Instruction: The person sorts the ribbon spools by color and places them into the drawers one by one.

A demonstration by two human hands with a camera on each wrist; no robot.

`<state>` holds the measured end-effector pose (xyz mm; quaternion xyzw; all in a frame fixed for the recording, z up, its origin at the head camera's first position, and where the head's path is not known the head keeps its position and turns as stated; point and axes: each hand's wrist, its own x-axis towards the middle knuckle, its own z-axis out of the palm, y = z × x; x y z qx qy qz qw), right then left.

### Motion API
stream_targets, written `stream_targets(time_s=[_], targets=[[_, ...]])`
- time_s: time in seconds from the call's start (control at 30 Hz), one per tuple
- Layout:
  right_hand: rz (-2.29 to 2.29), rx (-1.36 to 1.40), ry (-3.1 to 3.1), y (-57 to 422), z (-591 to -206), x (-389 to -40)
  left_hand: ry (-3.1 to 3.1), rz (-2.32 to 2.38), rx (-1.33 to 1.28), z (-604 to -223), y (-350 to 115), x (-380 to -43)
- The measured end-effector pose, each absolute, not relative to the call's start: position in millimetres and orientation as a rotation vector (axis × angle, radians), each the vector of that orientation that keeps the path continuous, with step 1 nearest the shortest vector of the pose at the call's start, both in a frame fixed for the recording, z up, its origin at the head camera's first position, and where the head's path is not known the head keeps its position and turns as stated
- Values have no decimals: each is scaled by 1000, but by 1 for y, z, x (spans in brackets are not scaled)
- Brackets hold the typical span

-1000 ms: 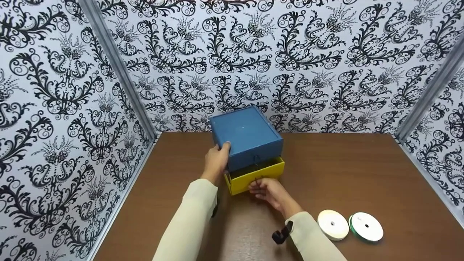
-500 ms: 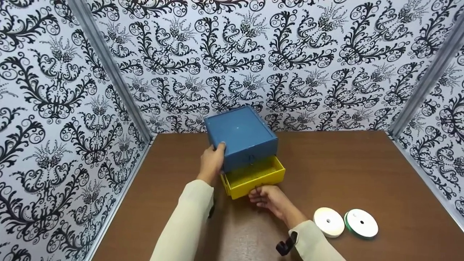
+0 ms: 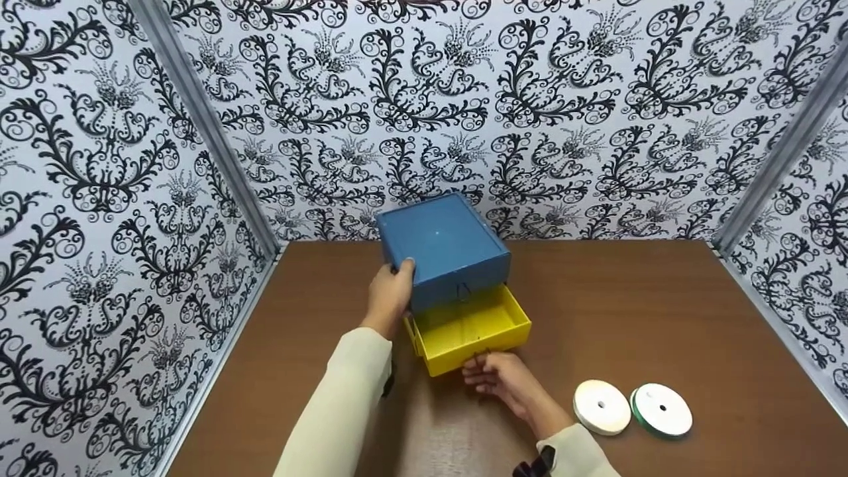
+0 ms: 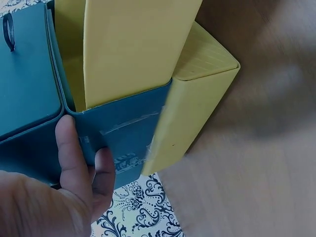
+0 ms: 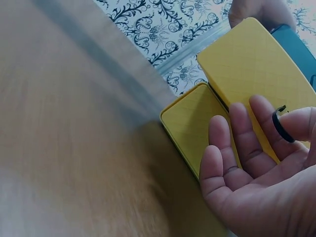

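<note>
A small drawer unit with a blue upper box (image 3: 440,238) stands on the table. Below the blue part, a yellow drawer (image 3: 510,339) is pulled well out, and no objects show in its visible interior. My left hand (image 3: 389,291) grips the blue box's left side, thumb near the top edge. In the right wrist view, my right hand (image 5: 259,170) pinches a black loop pull (image 5: 277,126) on the drawer front between thumb and index finger; the other fingers are loosely bent. Another yellow section (image 4: 195,103) sits beneath the drawer in the left wrist view.
Two flat spools lie at the right: a cream spool (image 3: 601,407) and a white spool with a green edge (image 3: 662,409). They rest on the brown table (image 3: 662,298). Patterned panels (image 3: 464,99) close off the back and sides.
The yellow drawer has slid out toward me, showing more of its inside. My right hand has come back with it; my left hand stays on the blue box.
</note>
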<state>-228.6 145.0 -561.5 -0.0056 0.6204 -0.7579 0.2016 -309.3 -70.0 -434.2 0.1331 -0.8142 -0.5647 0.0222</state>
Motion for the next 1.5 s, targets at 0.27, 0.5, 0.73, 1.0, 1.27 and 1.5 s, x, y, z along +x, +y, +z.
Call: stream_targets(time_s=[0.27,0.5,0.73,1.0,1.27,1.5], targets=[[-2125,-50,1714,150,-563,-217,-2502,-1794,389,-437,-70,-309],[-2126,-95,1680,156,-566,-210,-2505,-1800,402,-436,-70,-308],[-2117,-162,1667,163,-568,-202,-2492,-1814,411,-436,-69,-308],[-2108,-247,1612,171,-574,-195,-2494,-1825,397,-436,-70,-309],[-2086,-304,1567,175,-574,-192,-2480,-1840,399,-435,-71,-308],[-2077,-335,1554,180,-578,-186,-2482,-1871,398,-436,-71,-307]])
